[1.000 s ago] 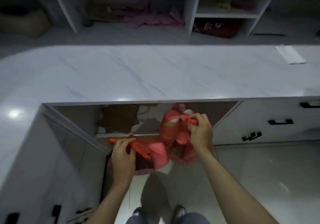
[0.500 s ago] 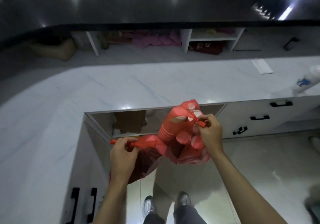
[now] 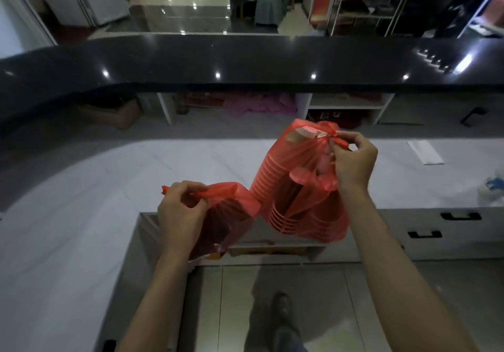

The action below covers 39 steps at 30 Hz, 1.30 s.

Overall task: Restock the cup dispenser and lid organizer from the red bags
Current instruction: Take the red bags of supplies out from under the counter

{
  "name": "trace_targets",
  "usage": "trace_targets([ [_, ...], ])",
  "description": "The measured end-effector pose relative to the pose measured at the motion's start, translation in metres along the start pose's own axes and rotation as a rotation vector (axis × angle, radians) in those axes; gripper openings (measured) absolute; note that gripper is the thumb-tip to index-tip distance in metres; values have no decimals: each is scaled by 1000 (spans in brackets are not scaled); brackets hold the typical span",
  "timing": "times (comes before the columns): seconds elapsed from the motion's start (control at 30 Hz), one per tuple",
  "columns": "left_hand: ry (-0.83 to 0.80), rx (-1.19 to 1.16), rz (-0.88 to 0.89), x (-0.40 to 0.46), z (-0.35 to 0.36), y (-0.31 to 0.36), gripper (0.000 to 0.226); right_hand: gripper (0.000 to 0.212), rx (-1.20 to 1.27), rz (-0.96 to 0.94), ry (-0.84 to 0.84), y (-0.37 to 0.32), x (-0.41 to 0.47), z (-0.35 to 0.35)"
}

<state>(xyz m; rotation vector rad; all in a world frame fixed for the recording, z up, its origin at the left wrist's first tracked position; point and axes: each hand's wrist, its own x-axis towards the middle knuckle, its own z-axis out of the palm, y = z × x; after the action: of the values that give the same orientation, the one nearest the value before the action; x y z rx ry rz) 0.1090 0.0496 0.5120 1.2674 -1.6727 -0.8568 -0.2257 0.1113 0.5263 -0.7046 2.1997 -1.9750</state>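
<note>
Two red bags hang in the air in front of the person, above the inner edge of the white tabletop [image 3: 90, 215]. The bag on the right [image 3: 302, 188] is the fuller one: through its thin plastic show stacks of nested cups [image 3: 268, 177], ribbed at their rims, some upright and some lying lower down in the bag. Its neck is tied into a knot at the top, and the right hand [image 3: 353, 161] pinches that knot between thumb and curled fingertips, so the bag hangs from it. The bag on the left [image 3: 226, 215] is darker and slacker, and what it holds cannot be made out; its twisted neck runs across the left hand [image 3: 181, 212], whose fingers are curled round it, with a short red end sticking out past the knuckles. The two bags touch at the sides, the left one held lower than the right. Below them is an open cupboard space under the tabletop with a shelf [image 3: 272, 246] inside, and beside it, to the right, white drawers with black handles [image 3: 461, 216]. On the far right of the tabletop lie a flat white slip of paper [image 3: 425, 151] and, at the edge of view, a blurred white and blue thing. Beyond the tabletop runs a raised glossy black counter [image 3: 245, 62], with open white shelves beneath it holding pink and dark red bundles. On the tiled floor below the arms a dark shoe [image 3: 281, 306] shows.
</note>
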Motion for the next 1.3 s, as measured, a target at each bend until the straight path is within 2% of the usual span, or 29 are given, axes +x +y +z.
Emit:
trace_targets([
  [0.17, -13, -15, 69, 32, 41, 13, 34, 17, 19, -48, -38, 10, 51, 18],
  [0.37, 20, 33, 26, 74, 87, 32, 35, 14, 2, -57, -58, 14, 110, 42],
  [0.47, 50, 55, 21, 89, 106, 39, 33, 20, -25, -86, -87, 11, 135, 50],
  [0.57, 82, 67, 24, 100, 121, 42, 31, 27, -176, -200, -168, 16, 149, 54],
  [0.73, 108, 90, 19, 109, 137, 41, 29, 15, -551, -338, -334, 29, 141, 43],
  [0.87, 87, 89, -15, 116, 143, 36, 29, 8, -660, -446, -402, 35, 145, 40],
  [0.97, 90, 80, -15, 127, 144, 32, 30, 11, -595, -452, -383, 39, 151, 50],
  [1.13, 94, 53, 9, 154, 146, 22, 31, 9, -434, -355, -261, 37, 169, 77],
  [1.3, 61, 20, 52, 190, 150, 14, 34, 8, -441, -234, -155, 20, 193, 105],
])
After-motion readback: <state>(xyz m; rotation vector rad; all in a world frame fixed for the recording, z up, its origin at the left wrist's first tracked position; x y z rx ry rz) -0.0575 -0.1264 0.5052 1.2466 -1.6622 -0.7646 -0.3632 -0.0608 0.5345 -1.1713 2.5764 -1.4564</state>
